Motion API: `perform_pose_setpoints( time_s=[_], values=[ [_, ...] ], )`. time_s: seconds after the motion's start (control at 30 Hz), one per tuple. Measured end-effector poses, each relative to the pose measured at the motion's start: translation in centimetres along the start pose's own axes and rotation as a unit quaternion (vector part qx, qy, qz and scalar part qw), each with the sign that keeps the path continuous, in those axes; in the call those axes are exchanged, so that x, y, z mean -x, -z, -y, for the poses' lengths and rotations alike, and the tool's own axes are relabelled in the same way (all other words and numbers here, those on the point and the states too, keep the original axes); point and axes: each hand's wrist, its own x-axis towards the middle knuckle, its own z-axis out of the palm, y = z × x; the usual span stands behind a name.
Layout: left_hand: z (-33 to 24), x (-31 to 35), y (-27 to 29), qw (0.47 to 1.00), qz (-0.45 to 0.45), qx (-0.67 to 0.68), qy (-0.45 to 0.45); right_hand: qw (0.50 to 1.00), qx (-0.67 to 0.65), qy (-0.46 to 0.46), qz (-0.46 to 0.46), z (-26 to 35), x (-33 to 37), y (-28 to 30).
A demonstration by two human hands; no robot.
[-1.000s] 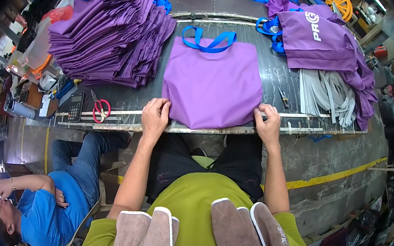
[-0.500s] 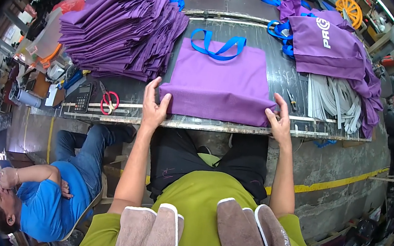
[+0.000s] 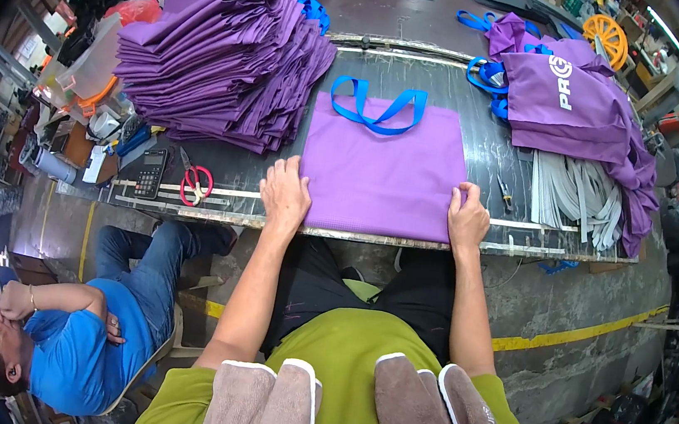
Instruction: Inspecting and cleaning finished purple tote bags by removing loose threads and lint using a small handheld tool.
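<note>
Our left hand (image 3: pixel 285 196) lies at the left edge of the purple bag (image 3: pixel 383 171), fingers slightly spread; our right hand (image 3: pixel 469 218) is at its right edge, fingers bent and narrow. Whether either pinches the cloth, we cannot tell. The bag lies flat at the near edge of the table (image 3: pixel 439 74), blue handles (image 3: pixel 361 111) away from us. Left of it we see scissors (image 3: pixel 207 183) and a calculator (image 3: pixel 150 174); right, a small tool (image 3: pixel 505 196), hard to make out, and pale strips (image 3: pixel 564 191) partly hidden under piled bags (image 3: pixel 568 112). Beyond its left edge a tall stack (image 3: pixel 222 65) blocks part of the table.
</note>
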Motion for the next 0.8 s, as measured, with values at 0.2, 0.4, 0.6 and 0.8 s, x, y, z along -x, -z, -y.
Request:
perform_pose_setpoints(
  time_s=[0.2,0.4,0.6,0.8],
  values=[
    [-3.1,2.0,0.5,0.964,-0.030,0.045,-0.260,0.996,0.069,0.039,0.040,4.9,-0.7,3.8],
    [-1.2,2.5,-3.7,0.975,0.046,-0.009,-0.216,0.976,0.089,0.147,0.134,7.1,4.5,1.2],
    [-2.6,1.1,-0.8,0.977,0.055,0.037,-0.205,0.965,0.073,0.149,0.202,2.7,4.1,3.0],
    [-2.0,-8.5,-2.6,0.994,-0.057,0.055,-0.077,0.970,0.050,0.165,0.173,-0.3,1.3,5.5]
  ],
)
